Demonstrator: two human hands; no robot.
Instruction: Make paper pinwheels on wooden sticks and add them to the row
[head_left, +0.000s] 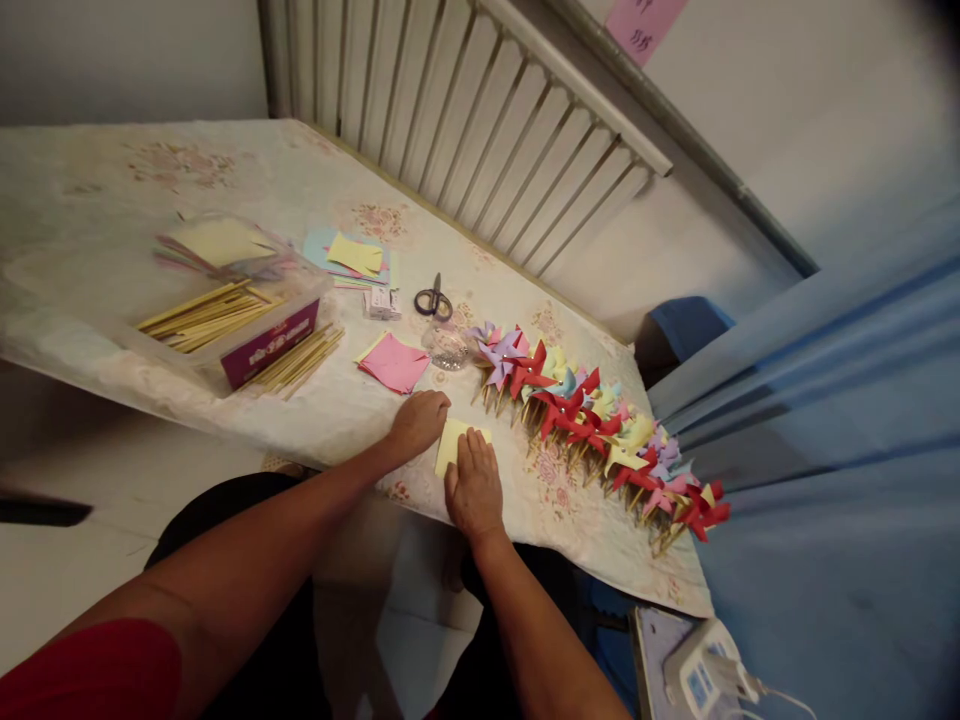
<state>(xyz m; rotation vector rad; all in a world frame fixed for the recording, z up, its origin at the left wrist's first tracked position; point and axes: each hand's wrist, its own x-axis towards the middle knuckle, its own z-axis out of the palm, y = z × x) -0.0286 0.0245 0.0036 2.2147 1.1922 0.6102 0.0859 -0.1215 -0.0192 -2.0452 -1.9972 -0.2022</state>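
My right hand (pixel 476 485) lies flat on a pale yellow paper square (pixel 452 440), with its fingers stretched out and covering much of the sheet. Just left of the paper, my left hand (pixel 420 422) rests on the table with its fingers curled closed; whatever they may hold is hidden. Beyond it lies a small stack of pink paper squares (pixel 393 362), with a clear bag of small shiny pieces (pixel 448 350) beside it. Black-handled scissors (pixel 433 300) lie farther back. To the right, many paper pinwheels (pixel 559 408) on sticks lie in a long row.
A plastic box of wooden sticks (pixel 274 350) stands on the left, with loose sticks (pixel 296 365) along its side. Cut papers (pixel 356 256) and a small white box (pixel 382 303) lie behind. A radiator (pixel 480 120) borders the table's back; a blue curtain (pixel 825 450) hangs right.
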